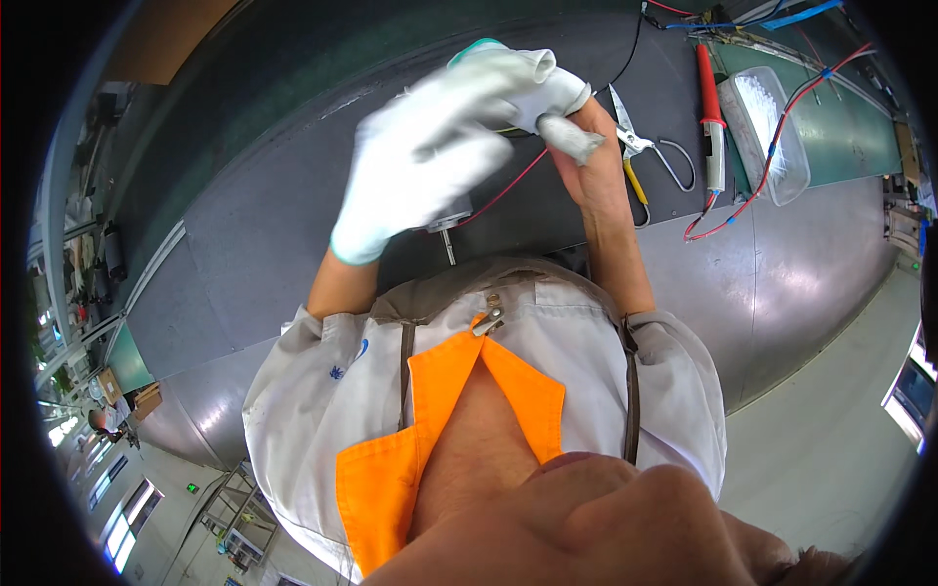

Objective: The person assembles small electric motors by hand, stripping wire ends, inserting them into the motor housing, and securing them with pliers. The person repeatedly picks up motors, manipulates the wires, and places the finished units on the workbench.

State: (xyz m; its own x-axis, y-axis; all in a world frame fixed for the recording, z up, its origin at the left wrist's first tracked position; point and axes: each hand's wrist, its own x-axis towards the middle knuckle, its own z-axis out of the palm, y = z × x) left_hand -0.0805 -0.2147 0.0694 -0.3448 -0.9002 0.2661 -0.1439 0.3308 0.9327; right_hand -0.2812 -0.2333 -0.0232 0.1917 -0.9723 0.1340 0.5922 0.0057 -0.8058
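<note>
A white glove with a pale teal cuff covers my left hand (430,146), which is smeared by motion, so how its fingers are bent does not show. My right hand (586,142) is close beside it, bare at the wrist and heel. White glove cloth (557,93) hides its fingers, and a greyed glove fingertip lies against its base. Whether that glove is worn or only held, I cannot make out. Below my left hand sits a small metal part with a thin shaft (449,244), mostly hidden, near a red wire (503,190).
Scissors (633,142) lie just right of my right hand, one handle yellow. Beyond them are a red-handled tool (710,88) and a clear plastic box (796,176) of thin white strips. Red and black wires cross the grey worktop (274,244) at the right.
</note>
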